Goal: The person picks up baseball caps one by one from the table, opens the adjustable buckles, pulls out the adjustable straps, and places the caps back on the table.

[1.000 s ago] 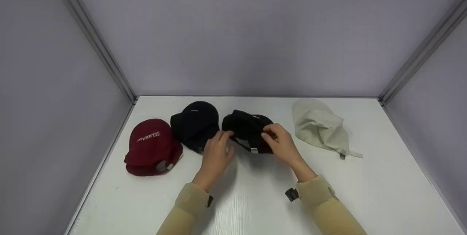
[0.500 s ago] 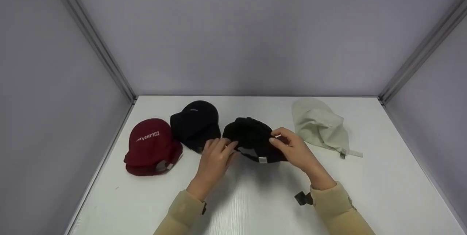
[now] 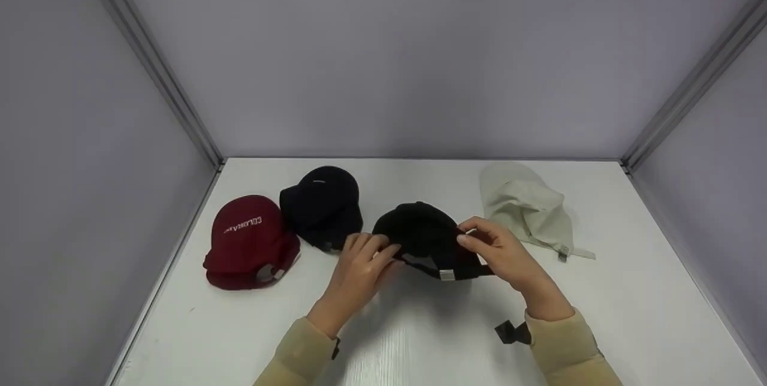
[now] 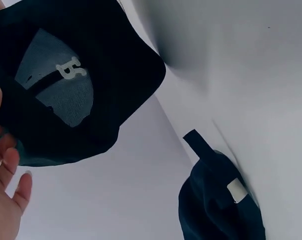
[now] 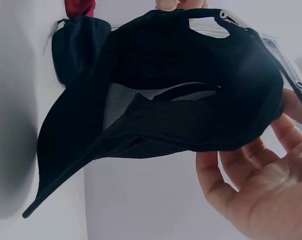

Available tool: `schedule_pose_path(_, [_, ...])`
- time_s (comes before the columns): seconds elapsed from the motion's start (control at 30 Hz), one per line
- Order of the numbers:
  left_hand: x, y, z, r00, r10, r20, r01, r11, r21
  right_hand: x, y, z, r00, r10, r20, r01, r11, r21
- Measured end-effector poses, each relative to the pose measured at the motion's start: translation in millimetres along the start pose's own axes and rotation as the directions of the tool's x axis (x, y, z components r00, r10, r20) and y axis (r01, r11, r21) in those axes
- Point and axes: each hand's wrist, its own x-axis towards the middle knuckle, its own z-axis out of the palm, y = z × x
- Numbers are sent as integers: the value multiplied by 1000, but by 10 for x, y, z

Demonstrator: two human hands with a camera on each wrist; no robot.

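A black baseball cap [image 3: 422,233] is held up between my hands, its hollow inside turned toward me. My left hand [image 3: 359,269] pinches its left rim, while my right hand [image 3: 500,254] pinches the right rim, thumb on the near side. At the back of the cap, a metal buckle [image 3: 447,275] and a strap end hang on the near side. Pale stitching [image 4: 71,68] shows inside the crown in the left wrist view. In the right wrist view, the cap's brim [image 5: 61,165] points down toward the table.
Left of my hands lie a dark cap [image 3: 323,209] and a red cap [image 3: 248,239] with white lettering. A cream cap [image 3: 527,206] with a loose strap lies at the right. Grey panels [image 3: 419,56] enclose the white table [image 3: 198,338] at the back and sides.
The black cap has come nearer to me and to the right, tipping so that its inside shows more. Both hands have moved along with it. The other caps have stayed put.
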Motion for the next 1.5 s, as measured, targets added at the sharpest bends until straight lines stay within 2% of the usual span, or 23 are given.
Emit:
schedule_pose_path(0.1, [13,2,12,999,18,-41,-20,998,-54,-15,-7,-14,1000,19,1,-19,1000,3])
schedule_pose_path(0.23, [43,25,4,993,-44,-106,24,982,-185,-24,-5,-33,1000,28,-7,-28,1000,2])
schedule_pose_path(0.33, [76,67,-15,985,-119,-125,77,952,-298,-25,5,-31,1000,17,-14,-16,1000,18])
schedule_pose_path(0.47, [140,126,-37,968,-221,-118,149,888,-436,-22,14,-1,999,9,-31,-8,1000,23])
schedule_pose_path(0.57, [193,161,-46,938,-331,-101,238,828,-508,-18,18,26,999,3,-46,-3,1000,17])
schedule_pose_path(0.73, [289,209,-81,863,-502,-59,389,734,-556,-30,47,52,998,-18,-64,17,1000,-12])
schedule_pose_path(0.9, [430,287,-256,797,-603,-41,483,677,-556,-72,81,45,992,-50,-116,42,997,-69])
schedule_pose_path(1.03, [490,309,-354,769,-637,-48,514,662,-545,-109,115,53,988,-75,-138,54,987,-148])
schedule_pose_path(1.1, [485,292,-356,761,-646,-55,517,656,-549,-123,115,74,985,-98,-140,73,982,-174])
schedule_pose_path(1.23, [462,254,-337,747,-662,-64,515,636,-574,-132,-31,153,973,-166,-162,129,967,-219])
schedule_pose_path(1.37, [449,243,-337,746,-663,-66,506,629,-591,-100,-154,228,954,-234,-186,178,945,-275])
schedule_pose_path(1.5, [439,232,-344,759,-647,-73,485,636,-600,-44,-107,262,943,-276,-188,220,937,-271])
